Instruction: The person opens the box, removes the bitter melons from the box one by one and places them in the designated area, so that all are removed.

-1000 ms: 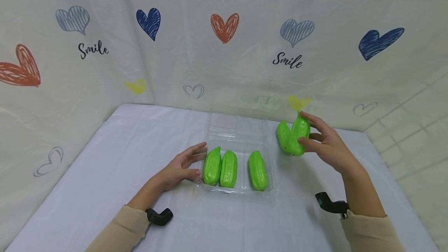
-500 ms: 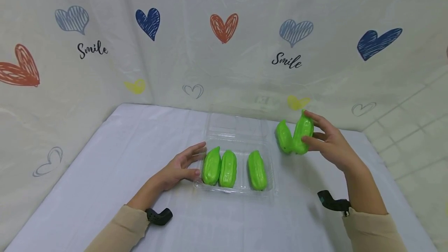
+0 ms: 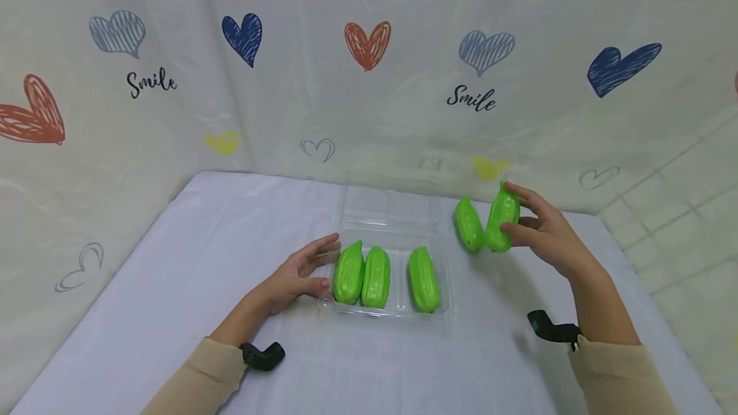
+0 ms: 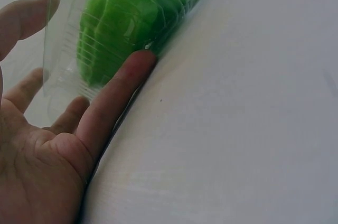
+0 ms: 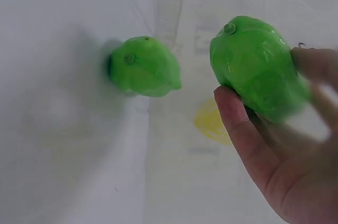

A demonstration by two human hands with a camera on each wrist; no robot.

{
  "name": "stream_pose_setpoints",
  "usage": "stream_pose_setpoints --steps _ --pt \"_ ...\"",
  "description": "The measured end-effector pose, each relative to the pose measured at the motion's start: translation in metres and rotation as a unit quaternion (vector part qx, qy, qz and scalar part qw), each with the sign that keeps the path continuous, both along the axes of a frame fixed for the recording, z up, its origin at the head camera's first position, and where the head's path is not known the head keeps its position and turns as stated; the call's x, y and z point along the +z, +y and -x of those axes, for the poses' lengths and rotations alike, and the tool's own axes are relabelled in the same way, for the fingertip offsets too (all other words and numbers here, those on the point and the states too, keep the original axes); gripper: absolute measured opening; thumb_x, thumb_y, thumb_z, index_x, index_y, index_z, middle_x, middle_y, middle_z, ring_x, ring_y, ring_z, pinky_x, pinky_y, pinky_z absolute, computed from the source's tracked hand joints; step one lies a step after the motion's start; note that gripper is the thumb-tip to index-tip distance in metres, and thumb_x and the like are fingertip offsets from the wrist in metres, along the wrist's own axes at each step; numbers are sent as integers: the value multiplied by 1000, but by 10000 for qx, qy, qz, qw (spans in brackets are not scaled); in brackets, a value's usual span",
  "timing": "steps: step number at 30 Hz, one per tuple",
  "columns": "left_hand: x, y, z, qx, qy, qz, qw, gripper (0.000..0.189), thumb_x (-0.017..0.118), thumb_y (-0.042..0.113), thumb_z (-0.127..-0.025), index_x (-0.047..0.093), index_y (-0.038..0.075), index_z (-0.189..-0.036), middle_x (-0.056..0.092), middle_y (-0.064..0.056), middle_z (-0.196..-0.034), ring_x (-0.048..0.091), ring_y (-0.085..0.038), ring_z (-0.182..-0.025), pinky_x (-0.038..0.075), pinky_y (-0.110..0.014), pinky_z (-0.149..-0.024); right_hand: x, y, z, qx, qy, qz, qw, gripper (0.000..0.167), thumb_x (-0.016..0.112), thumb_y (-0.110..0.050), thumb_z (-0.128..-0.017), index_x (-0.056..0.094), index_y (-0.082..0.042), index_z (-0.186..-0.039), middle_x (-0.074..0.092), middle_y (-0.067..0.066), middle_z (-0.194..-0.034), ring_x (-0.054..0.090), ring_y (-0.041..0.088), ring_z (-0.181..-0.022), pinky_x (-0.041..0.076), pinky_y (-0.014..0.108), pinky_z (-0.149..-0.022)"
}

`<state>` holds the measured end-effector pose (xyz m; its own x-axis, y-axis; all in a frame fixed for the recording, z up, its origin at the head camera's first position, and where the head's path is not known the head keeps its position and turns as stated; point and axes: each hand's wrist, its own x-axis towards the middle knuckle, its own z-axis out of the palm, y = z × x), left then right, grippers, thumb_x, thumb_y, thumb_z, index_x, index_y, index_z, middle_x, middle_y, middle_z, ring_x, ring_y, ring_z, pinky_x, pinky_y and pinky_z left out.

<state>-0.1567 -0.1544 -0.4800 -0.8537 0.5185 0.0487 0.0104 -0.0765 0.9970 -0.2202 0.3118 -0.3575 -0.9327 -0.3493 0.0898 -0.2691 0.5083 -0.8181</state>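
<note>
Black "Smile" lettering [image 3: 472,98] behind green fruits [image 3: 502,218]

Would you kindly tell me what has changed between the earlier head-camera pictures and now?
The right hand has moved right with its green piece, which no longer overlaps the loose piece in the head view. Nothing was newly gripped or released. The left hand, clear box and three pieces inside stayed put.
</note>
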Motion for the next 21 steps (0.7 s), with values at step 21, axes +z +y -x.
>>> stream_pose_setpoints --steps 21 --pt "2 1 0 21 32 83 10000 90 69 3 -87 20 16 -160 19 -12 -165 21 -37 -150 56 -38 -88 -6 13 14 -135 -133 -23 9998 74 64 -15 -98 24 -31 -159 24 24 -159 61 0 -102 59 34 -75"
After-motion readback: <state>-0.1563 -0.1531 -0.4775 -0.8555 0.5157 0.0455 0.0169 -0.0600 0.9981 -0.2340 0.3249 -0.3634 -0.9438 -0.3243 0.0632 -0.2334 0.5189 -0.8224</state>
